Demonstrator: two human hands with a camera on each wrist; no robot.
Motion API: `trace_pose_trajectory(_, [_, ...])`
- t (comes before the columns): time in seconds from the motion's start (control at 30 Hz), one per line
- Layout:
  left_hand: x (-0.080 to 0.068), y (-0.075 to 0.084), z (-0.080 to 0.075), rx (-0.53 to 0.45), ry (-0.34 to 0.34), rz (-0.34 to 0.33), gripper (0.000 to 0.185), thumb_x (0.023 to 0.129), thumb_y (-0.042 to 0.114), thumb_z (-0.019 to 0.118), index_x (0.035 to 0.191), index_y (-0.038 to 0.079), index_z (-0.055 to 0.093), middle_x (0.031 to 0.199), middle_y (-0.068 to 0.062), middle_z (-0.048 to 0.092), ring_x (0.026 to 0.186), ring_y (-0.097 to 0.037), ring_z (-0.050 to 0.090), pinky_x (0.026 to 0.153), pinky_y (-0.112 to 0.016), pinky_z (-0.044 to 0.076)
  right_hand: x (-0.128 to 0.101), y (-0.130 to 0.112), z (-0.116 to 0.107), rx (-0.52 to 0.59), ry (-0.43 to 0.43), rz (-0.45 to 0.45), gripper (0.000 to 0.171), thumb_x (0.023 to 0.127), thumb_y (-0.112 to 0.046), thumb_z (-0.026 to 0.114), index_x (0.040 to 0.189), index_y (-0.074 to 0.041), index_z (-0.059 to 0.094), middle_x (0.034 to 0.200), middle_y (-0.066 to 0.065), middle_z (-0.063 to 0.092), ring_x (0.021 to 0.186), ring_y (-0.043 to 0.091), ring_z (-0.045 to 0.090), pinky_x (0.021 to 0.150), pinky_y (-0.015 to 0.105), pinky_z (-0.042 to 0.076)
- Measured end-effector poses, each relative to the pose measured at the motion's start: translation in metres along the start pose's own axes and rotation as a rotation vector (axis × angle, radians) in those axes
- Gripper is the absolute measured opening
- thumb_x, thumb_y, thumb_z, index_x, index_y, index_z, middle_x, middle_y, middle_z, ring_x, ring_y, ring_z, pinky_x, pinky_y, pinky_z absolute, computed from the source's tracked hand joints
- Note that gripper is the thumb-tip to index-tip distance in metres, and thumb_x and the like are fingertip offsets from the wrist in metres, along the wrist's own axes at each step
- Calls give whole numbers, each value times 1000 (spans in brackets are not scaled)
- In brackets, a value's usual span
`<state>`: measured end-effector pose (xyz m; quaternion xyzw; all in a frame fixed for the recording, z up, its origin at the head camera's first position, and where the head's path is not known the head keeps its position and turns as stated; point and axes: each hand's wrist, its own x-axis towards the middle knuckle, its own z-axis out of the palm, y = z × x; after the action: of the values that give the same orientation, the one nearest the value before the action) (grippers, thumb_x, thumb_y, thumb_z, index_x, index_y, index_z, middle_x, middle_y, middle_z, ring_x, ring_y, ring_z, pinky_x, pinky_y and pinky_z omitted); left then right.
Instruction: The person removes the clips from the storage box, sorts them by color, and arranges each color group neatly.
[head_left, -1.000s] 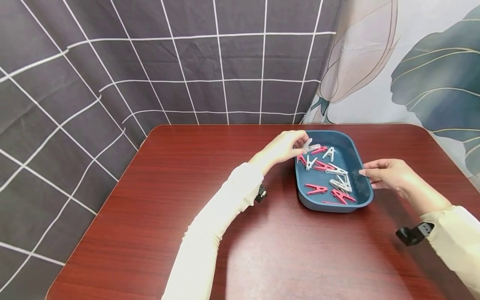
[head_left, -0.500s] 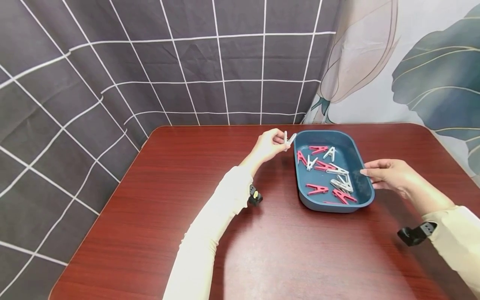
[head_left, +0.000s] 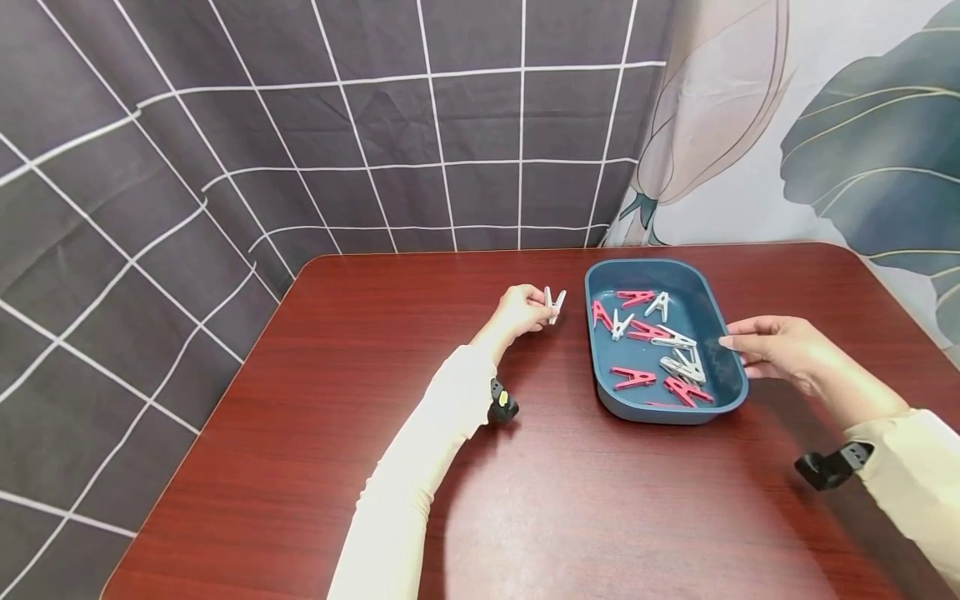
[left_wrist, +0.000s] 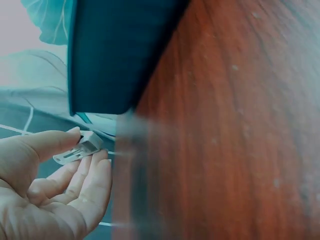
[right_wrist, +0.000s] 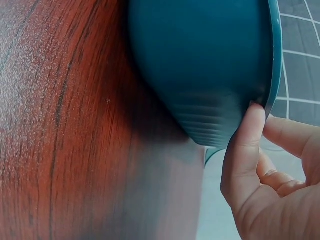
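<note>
A white clothespin (head_left: pixel 553 306) is pinched between the thumb and fingers of my left hand (head_left: pixel 516 313), just left of the blue tray. In the left wrist view the same clothespin (left_wrist: pixel 79 148) shows between thumb and fingertips. My right hand (head_left: pixel 780 350) pinches the right rim of the blue tray (head_left: pixel 611 392), thumb on the inside. Up close in the right wrist view, thumb and finger clasp the tray's rim (right_wrist: pixel 274 55). Several red clothespins (head_left: pixel 633 377) and white clothespins (head_left: pixel 660 307) lie scattered in the tray, some overlapping.
The tray stands on a reddish-brown wooden table (head_left: pixel 337 350), toward its right side. A dark grid-patterned cloth (head_left: pixel 390 125) hangs behind and to the left. A leaf-patterned cloth (head_left: pixel 735 125) hangs at the back right.
My left hand has lifted a white clothespin out of the tray's far left corner and carried it left over the table. The right hand has stayed on the rim.
</note>
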<state>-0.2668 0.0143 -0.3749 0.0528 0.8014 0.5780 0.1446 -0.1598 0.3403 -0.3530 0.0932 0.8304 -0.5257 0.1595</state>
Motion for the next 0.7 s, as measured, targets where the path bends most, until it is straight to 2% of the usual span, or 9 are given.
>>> trace_pose_trajectory(0.13, [2, -8, 0, 3, 28, -48, 19, 84, 1, 68, 97, -8, 58, 100, -26, 69, 60, -10, 58, 66, -29, 57, -1, 0, 0, 13, -8, -5, 59, 93, -24, 61, 129, 15, 37, 77, -14, 64, 69, 7, 64, 67, 26, 57])
trace_pose_trajectory(0.2, [2, -11, -1, -5, 41, -70, 15, 83, 0, 69, 90, -5, 57, 90, -22, 70, 57, -9, 57, 62, -26, 56, -1, 0, 1, 4, -6, -9, 60, 93, -25, 61, 130, 15, 37, 77, -13, 64, 69, 8, 64, 67, 26, 57])
trace_pose_trajectory(0.3, [3, -15, -2, -10, 50, -96, 16, 81, -1, 70, 78, 1, 54, 73, -13, 63, 54, -8, 56, 60, -24, 56, -1, 0, 2, -15, 1, -6, 62, 93, -27, 61, 132, 14, 35, 78, -14, 63, 71, 7, 64, 68, 26, 57])
trace_pose_trajectory(0.43, [4, -17, -2, 4, 52, -133, 22, 79, -1, 72, 71, 5, 52, 63, -4, 56, 51, -8, 56, 59, -25, 56, -1, 0, 2, -16, 4, -5, 63, 93, -26, 61, 133, 15, 34, 78, -14, 63, 70, 7, 63, 68, 26, 57])
trace_pose_trajectory(0.7, [8, -13, 2, 216, 104, -216, 21, 77, 9, 77, 68, 5, 58, 49, 1, 53, 41, -5, 50, 44, -15, 46, -1, 0, 1, -28, 8, -4, 64, 94, -27, 59, 134, 15, 32, 80, -12, 63, 71, 7, 63, 69, 26, 56])
